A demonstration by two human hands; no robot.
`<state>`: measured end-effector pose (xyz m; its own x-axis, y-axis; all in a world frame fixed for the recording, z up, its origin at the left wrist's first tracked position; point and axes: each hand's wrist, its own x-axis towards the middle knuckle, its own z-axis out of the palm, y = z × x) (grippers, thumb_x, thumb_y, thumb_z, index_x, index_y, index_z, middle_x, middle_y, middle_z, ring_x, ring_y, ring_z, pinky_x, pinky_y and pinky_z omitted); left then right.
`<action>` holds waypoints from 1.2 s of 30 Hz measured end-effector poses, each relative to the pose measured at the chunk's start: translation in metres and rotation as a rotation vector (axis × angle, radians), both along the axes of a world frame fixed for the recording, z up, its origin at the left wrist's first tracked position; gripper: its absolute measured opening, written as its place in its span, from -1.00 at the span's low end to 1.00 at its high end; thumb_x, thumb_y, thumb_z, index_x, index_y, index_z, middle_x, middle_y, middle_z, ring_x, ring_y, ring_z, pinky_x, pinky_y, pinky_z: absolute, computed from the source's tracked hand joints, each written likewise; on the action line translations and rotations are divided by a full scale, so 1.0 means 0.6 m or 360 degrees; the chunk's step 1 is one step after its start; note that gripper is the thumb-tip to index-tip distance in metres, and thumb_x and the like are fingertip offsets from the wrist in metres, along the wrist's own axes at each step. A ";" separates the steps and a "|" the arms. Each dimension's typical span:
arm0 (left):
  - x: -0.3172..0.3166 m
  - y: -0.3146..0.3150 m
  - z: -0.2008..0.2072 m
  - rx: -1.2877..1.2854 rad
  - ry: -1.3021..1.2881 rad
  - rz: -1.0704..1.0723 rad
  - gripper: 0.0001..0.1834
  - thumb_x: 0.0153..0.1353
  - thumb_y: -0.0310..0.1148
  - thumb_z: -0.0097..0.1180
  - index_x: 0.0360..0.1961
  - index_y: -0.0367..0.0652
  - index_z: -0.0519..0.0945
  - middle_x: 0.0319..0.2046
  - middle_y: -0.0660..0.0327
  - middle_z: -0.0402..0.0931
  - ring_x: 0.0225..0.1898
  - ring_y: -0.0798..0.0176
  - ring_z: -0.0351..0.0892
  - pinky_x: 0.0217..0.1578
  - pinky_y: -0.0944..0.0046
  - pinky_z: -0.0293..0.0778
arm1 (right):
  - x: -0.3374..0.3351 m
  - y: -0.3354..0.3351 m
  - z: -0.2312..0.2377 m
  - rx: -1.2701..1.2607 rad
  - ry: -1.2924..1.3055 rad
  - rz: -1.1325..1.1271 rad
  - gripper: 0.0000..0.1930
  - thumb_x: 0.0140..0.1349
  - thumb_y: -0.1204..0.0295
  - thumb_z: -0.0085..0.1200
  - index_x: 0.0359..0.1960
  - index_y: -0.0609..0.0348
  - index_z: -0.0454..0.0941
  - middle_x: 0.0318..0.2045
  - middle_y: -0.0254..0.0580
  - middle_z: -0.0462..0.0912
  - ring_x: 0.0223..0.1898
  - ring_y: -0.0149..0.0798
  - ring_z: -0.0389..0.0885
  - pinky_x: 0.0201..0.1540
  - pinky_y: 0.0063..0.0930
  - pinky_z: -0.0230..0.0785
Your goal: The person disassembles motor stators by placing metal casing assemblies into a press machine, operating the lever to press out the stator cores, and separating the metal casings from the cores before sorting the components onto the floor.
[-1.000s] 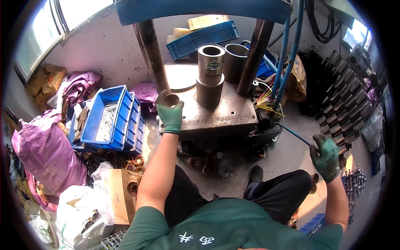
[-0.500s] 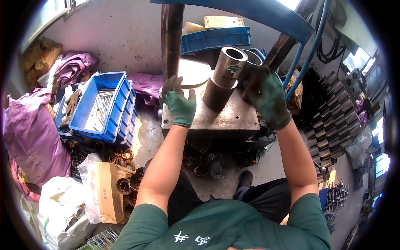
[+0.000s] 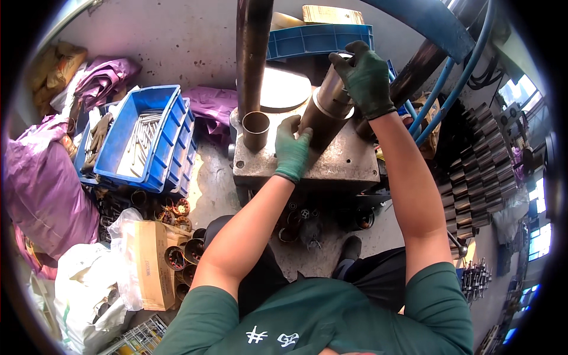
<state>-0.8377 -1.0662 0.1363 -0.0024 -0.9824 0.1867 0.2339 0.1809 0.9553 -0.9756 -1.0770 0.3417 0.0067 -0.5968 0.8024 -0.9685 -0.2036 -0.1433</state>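
Observation:
A stepped metal cylinder (image 3: 335, 97) leans on a steel plate (image 3: 278, 165) in front of me, its upper part shinier than the dark lower tube. My right hand (image 3: 368, 83), in a green and black glove, is closed over its top end and hides the rim. Beside the lower tube is my left hand (image 3: 293, 152), gloved alike; fingers and thumb are apart, the thumb at the tube's side. Whether it presses on the tube I cannot make out. A short open metal sleeve (image 3: 255, 131) stands upright on the plate's left.
A dark post (image 3: 253, 59) rises behind the sleeve; another slants at right beside blue hoses (image 3: 435, 97). Blue crates (image 3: 160, 142) with metal rods stand left. Stacked metal tubes (image 3: 482, 171) fill the right. A carton (image 3: 155, 266) and purple sacks (image 3: 47, 195) lie left.
My left hand has moved right, from the plate's left side to the cylinder, and the short sleeve now shows. My right hand has risen from beside the cylinder onto its top.

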 end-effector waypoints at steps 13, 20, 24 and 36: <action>0.001 -0.030 -0.007 0.0920 0.0545 -0.0519 -0.41 0.43 -0.31 0.15 0.42 -0.29 0.36 0.27 -0.01 0.51 0.27 0.10 0.47 0.34 0.11 0.37 | -0.056 0.198 -0.049 -0.0017 -0.0115 0.0102 -0.57 0.43 0.24 0.30 0.21 0.17 0.56 -0.12 -0.02 0.73 -0.10 -0.14 0.75 0.01 -0.28 0.59; -0.015 0.020 0.023 0.0780 0.0639 -0.0582 -0.52 0.46 -0.35 0.10 0.34 -0.27 0.44 0.17 0.05 0.57 0.23 0.09 0.51 0.31 0.08 0.44 | -0.159 0.257 -0.106 0.0011 -0.0750 -0.0024 -0.53 0.46 0.30 0.26 0.32 0.22 0.53 0.01 -0.06 0.71 0.02 -0.21 0.69 0.13 -0.30 0.53; -0.002 0.039 0.014 0.0349 0.0460 -0.0426 -0.60 0.47 -0.42 0.06 0.28 -0.30 0.45 0.11 0.03 0.58 0.15 0.13 0.56 0.20 0.11 0.53 | -0.231 0.270 -0.211 0.0223 -0.1657 0.0241 -0.49 0.45 0.43 0.22 0.39 0.28 0.46 0.12 -0.18 0.65 0.14 -0.27 0.60 0.28 -0.34 0.42; 0.080 0.003 0.054 0.0787 0.0226 -0.1101 -0.49 0.45 -0.12 0.05 0.24 -0.27 0.55 0.05 0.08 0.65 0.08 0.14 0.60 0.20 0.17 0.47 | -0.257 0.263 -0.306 0.0583 -0.2446 0.0238 -0.41 0.44 0.35 0.16 0.46 0.24 0.35 0.16 -0.16 0.62 0.14 -0.27 0.58 0.24 -0.33 0.46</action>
<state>-0.7898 -1.0644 0.1690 -0.6394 -0.7373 -0.2181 0.2615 -0.4753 0.8400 -1.1300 -0.9192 0.1582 -0.5672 -0.8196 -0.0816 0.1644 -0.0156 -0.9863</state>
